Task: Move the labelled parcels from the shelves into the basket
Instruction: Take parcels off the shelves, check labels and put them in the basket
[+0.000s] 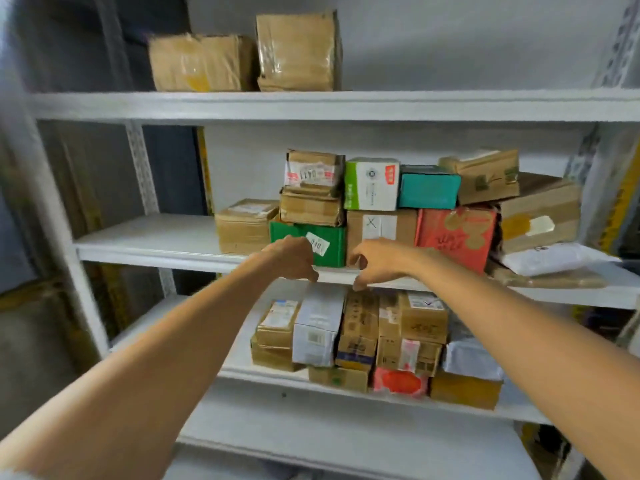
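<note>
Bare forearms reach ahead to the front edge of the middle shelf (156, 237), where the left hand (292, 258) and right hand (377, 263) hang loosely curled, holding nothing. Just behind them sits a green parcel (332, 249) with a white label (318, 243), among other stacked parcels.

A white metal shelving unit (207, 107) carries parcels on three boards. On the top board, two tape-wrapped brown cardboard boxes (298, 51) sit side by side. The middle board bears a tan taped box (244, 228), a green labelled box (332, 245), a brown box with a crossed label (381, 223) and a red box (457, 237). A cluster of small cartons (360, 341) crowds the lower board.
</note>
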